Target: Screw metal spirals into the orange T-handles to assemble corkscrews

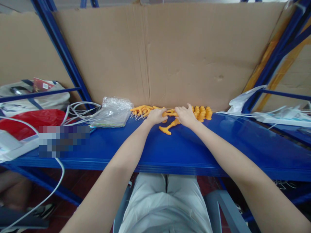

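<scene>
Both of my hands reach to the back of a blue shelf, among orange plastic parts. My left hand [156,116] has its fingers curled onto an orange plastic part [172,113] that spans the gap between the hands. At the other end of this part is my right hand [186,116], fingers bent over it and one digit raised. A T-ended orange piece [167,129] lies in front, partly under the right hand. Branching orange pieces [142,110] are heaped to the left, beside small metal bits [138,116]. Chunky orange pieces [202,113] stand in a row to the right. My fingertips are partly hidden.
Clear plastic bags [113,111] lie left of the parts, near white cables [81,111], a red bag [46,119] and a cloth bag [36,98]. A cardboard panel [189,55] closes the back. Blue posts [267,61] flank the shelf [170,150]; white packets [286,116] lie right.
</scene>
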{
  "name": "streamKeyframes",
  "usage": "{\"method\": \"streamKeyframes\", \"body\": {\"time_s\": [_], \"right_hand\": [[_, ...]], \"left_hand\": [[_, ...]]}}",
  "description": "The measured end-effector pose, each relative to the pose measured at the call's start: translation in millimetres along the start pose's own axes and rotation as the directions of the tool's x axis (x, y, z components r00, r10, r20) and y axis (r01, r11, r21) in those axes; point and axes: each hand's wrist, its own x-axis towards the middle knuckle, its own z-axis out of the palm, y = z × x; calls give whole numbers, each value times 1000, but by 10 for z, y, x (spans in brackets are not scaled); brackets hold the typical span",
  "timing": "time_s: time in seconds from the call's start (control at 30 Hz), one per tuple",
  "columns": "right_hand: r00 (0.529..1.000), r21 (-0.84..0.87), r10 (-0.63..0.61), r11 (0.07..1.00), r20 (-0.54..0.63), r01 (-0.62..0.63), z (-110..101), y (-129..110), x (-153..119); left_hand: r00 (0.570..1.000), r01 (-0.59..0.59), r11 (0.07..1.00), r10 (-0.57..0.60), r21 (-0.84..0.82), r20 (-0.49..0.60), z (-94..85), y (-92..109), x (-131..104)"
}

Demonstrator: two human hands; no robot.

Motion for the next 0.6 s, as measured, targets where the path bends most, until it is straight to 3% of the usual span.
{"method": "streamKeyframes", "body": {"time_s": [0.47,0.6], "right_hand": [[999,-25,27,999,35,-26,-41,-42,5],[997,-52,65,997,38,-63,8,69,-2]], "left_hand": [[1000,13,998,-13,-55,10,49,-22,5],[998,59,996,-58,-69,10,111,-150,24]]}}
